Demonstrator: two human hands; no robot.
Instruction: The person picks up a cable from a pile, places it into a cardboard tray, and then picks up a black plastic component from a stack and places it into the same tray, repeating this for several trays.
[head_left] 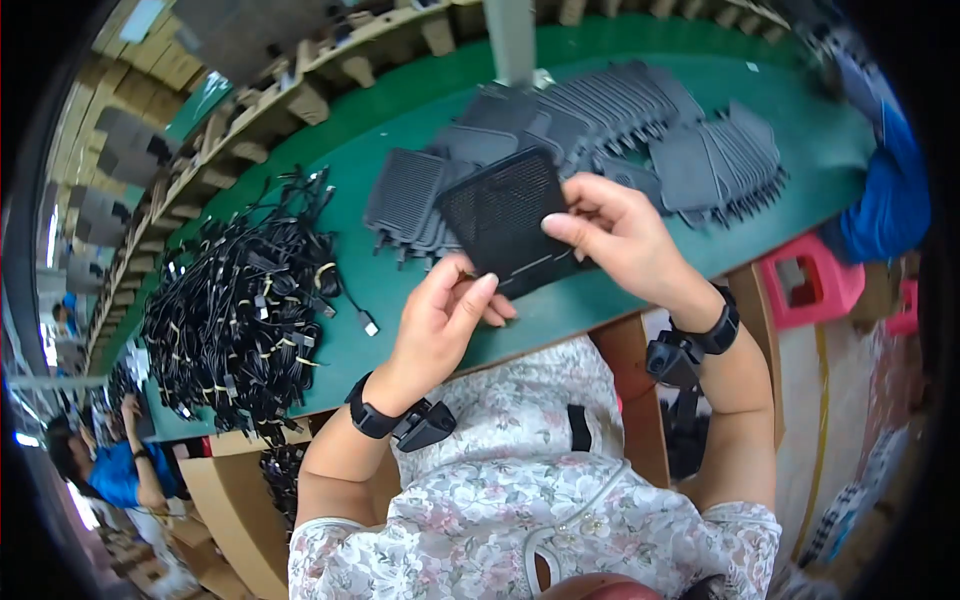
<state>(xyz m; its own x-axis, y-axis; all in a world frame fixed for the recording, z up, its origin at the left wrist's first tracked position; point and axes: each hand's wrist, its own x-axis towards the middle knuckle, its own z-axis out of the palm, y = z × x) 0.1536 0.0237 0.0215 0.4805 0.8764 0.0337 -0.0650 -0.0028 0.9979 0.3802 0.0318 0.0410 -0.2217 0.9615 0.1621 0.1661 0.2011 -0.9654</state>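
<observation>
Over the near edge of the table I hold a flat black panel (505, 205) with a perforated mesh face, tilted. My right hand (625, 240) grips its right side, thumb on the face and fingers behind. At the lower left corner, my left hand (445, 315) pinches the panel with curled fingers, its thumb near the bottom edge. Just behind the panel lie similar dark grey panels: a stack (405, 195) at the left, a long leaning row (620, 100) farther back, and another fanned group (715, 165) at the right.
A large heap of bundled black cables (240, 320) with connectors covers the table's left part. The green table (345, 375) has a metal post (511, 45) at the back. A pink stool (815, 280) stands at the right, near a person's blue sleeve (890, 190). Another person (115, 470) works far left.
</observation>
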